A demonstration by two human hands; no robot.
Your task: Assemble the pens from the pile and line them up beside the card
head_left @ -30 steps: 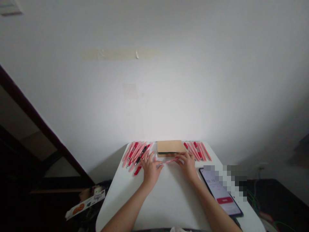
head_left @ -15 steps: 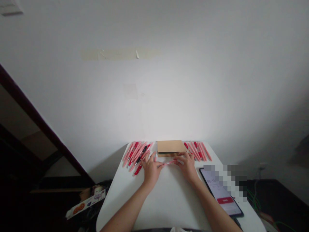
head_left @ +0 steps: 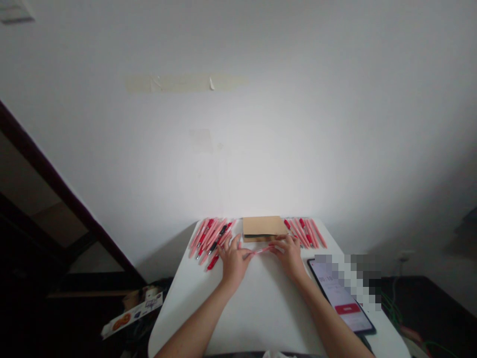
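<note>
Both hands hold one pink pen (head_left: 261, 249) level above the white table (head_left: 261, 303). My left hand (head_left: 233, 261) pinches its left end, and my right hand (head_left: 288, 254) pinches its right end. A pile of pink, red and black pens (head_left: 210, 236) lies just left of my left hand. Another row of pink and red pens (head_left: 305, 232) lies behind my right hand. A flat brown cardboard box (head_left: 264, 227) sits between the two piles, against the wall.
A phone (head_left: 343, 298) with a lit screen lies on the table at my right forearm. The table ends at the wall behind the box. Printed packaging (head_left: 132, 313) lies on the floor to the left.
The pen's left end has gone into my left hand's pinch, where its silver tip showed free a second ago. Both hands have stayed in place.
</note>
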